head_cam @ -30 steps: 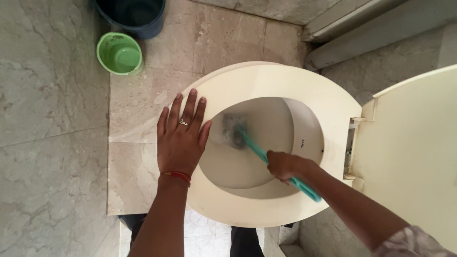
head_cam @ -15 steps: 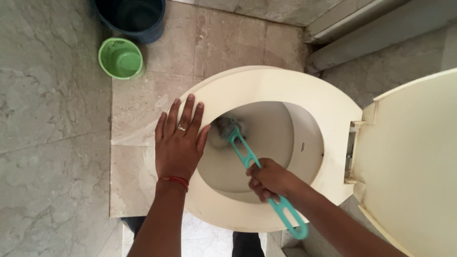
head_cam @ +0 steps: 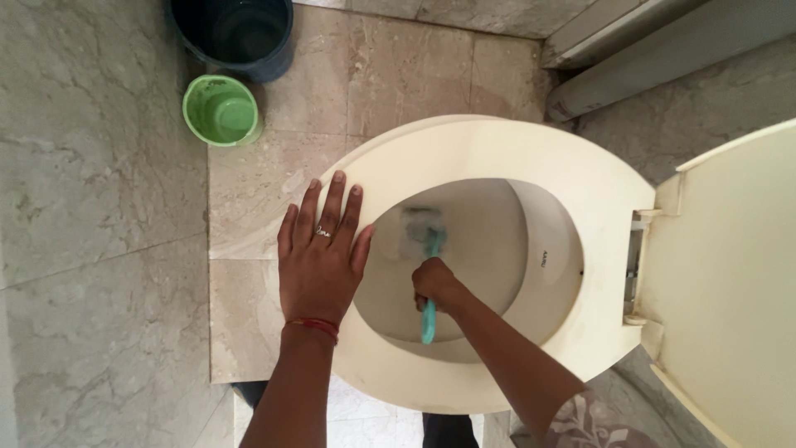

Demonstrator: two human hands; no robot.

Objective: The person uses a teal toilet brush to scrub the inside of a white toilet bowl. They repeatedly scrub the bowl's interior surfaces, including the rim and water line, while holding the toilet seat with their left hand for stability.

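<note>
A cream toilet seat [head_cam: 497, 149] is filling the middle of the view, and the left hand [head_cam: 319, 261] is lying flat and empty on its left rim. Inside the bowl, the right hand [head_cam: 435, 286] is clenching a teal toilet brush [head_cam: 429, 274], its handle running near to far, the bristle head lying just beyond the fist.

**Both hands low, one flat and one fisted**

The left hand [head_cam: 319, 261] lies palm down with fingers straight, close together and pointing away from the body; a ring sits on one finger and a red thread circles the wrist. Its forearm runs straight up from the bottom edge. The right hand [head_cam: 435, 284] is curled into a tight fist, knuckles up, its forearm reaching in diagonally from the lower right, a patterned sleeve at the elbow.
</note>
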